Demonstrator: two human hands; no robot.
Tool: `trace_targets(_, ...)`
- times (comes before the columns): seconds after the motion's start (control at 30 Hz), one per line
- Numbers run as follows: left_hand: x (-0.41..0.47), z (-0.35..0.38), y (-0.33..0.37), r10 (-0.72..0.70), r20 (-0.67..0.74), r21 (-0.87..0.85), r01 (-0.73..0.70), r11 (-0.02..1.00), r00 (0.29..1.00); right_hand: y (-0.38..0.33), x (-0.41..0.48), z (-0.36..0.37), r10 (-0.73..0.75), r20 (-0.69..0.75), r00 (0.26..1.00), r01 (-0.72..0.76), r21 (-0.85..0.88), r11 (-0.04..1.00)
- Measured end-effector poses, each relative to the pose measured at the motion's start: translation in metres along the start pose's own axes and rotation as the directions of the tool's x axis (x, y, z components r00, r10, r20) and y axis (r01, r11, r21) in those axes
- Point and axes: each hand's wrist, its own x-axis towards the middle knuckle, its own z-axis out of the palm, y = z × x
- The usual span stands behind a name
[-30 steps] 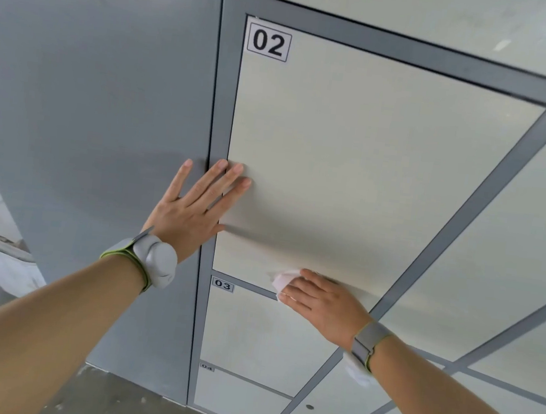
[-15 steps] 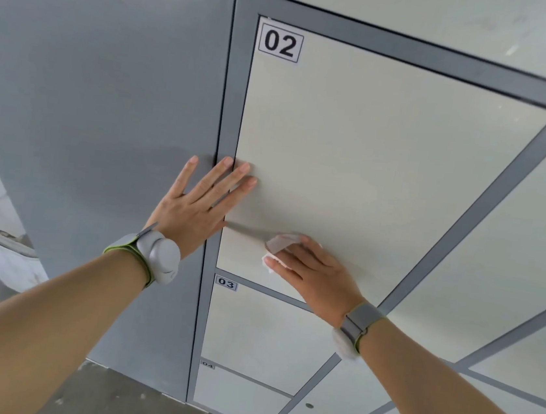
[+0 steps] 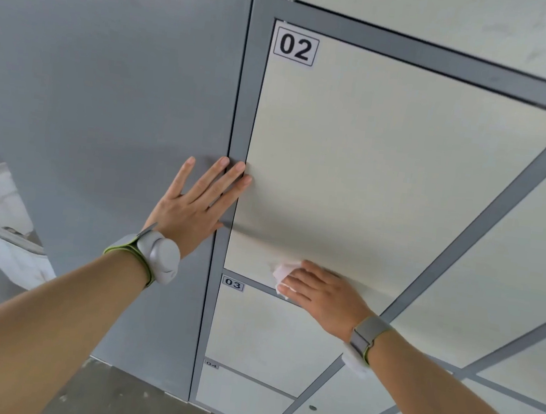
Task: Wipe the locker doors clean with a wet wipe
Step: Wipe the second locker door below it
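From the head camera, the risk we see lies at the bottom edge of door 02 (image 3: 371,170). The wet wipe (image 3: 282,273) sits bunched under our right hand (image 3: 321,295), right at the seam above door 03 (image 3: 267,335). Flat fingers only press it and do not seem to pinch it, so we judge that a stroke across the seam could drag it out from under the hand or roll it up, leaving streaks. Leaning hard through our left hand (image 3: 193,209) might also flex the door. That left hand lies flat, fingers straight and slightly spread, with the palm on the grey side panel (image 3: 107,92) and the fingertips reaching over the upright frame strip (image 3: 244,101) to the door's left edge. The right hand is palm-down, fingers straight and close together over the wipe, whose pale crumpled edge shows beyond the fingertips. We cannot see the thumb.
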Motion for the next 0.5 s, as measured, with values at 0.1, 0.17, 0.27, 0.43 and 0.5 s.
trace_targets(0.1,0.0,0.0,0.001,0.002,0.003,-0.008,-0.002,1.0,1.0,0.013,0.013,-0.012,0.08,-0.117,0.99,-0.075,0.047,0.996)
trace_targets(0.17,0.001,0.001,0.0,0.004,0.003,-0.016,-0.004,1.0,1.0,0.018,0.022,-0.021,0.161,-0.16,0.974,-0.152,0.062,0.986)
trace_targets(0.27,0.001,0.002,-0.001,0.006,-0.006,-0.019,-0.006,1.0,1.0,0.012,0.029,-0.025,0.236,-0.139,0.962,-0.228,0.065,0.971)
trace_targets(0.43,0.001,0.003,-0.001,0.005,-0.012,-0.007,-0.005,1.0,1.0,-0.01,0.028,-0.009,0.108,-0.038,0.993,-0.108,0.001,0.994)
trace_targets(0.5,0.001,0.004,-0.002,0.012,-0.017,-0.003,-0.012,1.0,1.0,-0.018,0.023,-0.003,0.059,0.034,0.998,-0.059,-0.008,0.998)
